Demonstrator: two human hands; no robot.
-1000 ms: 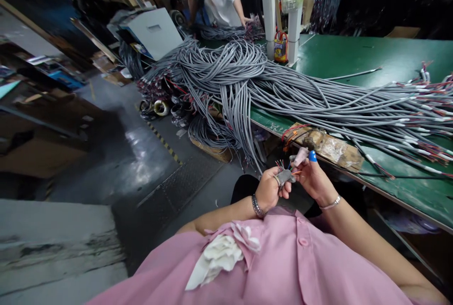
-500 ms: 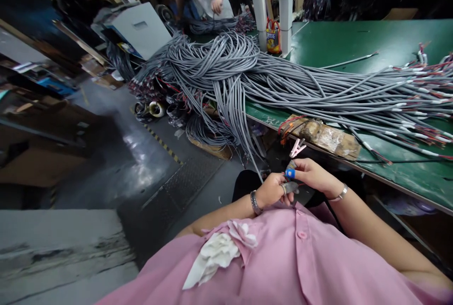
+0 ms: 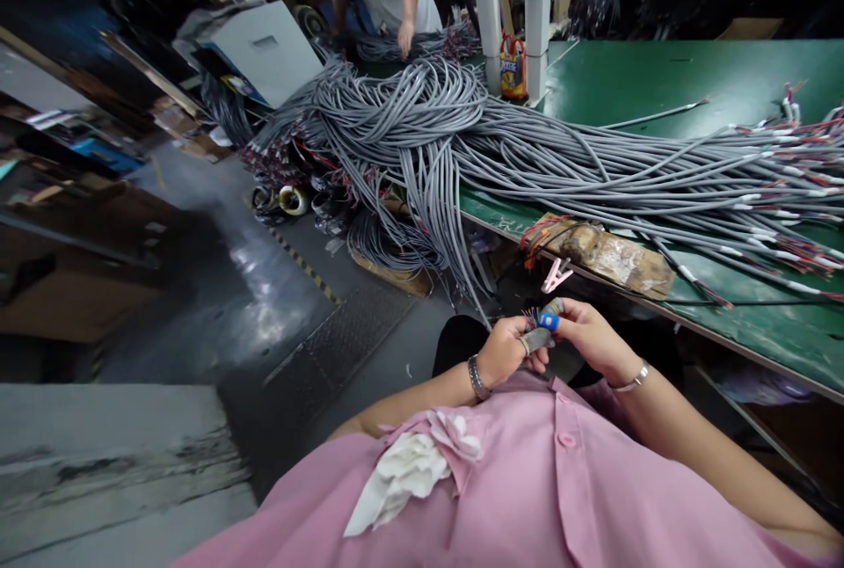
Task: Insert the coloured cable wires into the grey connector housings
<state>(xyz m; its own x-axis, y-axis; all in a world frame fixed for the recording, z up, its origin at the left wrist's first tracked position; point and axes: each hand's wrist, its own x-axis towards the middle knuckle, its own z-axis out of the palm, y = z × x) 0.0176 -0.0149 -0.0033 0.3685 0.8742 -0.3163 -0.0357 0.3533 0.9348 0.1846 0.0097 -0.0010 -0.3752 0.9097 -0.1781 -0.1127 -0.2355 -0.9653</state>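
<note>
Close to my waist, my left hand [image 3: 509,352] is closed round the end of a grey cable that hangs down from the bench; a grey cover wraps its thumb. Thin coloured wires [image 3: 531,316] stick out between the two hands. My right hand [image 3: 593,341], with blue tape on the thumb and a grey cover on the index finger, pinches at these wires. Fingers hide the exact grip. Just beyond the fingertips, a pink clothespin [image 3: 557,275] sits by the bench edge, near a tape-covered wooden block [image 3: 600,256].
A big heap of grey cables [image 3: 402,115] runs along the green bench [image 3: 639,67], some drooping over its edge. White posts [image 3: 537,32] rise behind. Across the bench a co-worker's hand [image 3: 406,37] touches other cables. A white box [image 3: 273,49] stands at the left.
Coloured wires now show fanned out between my hands, and my right thumb has shifted slightly right. The co-worker's hand has come down onto the cables.
</note>
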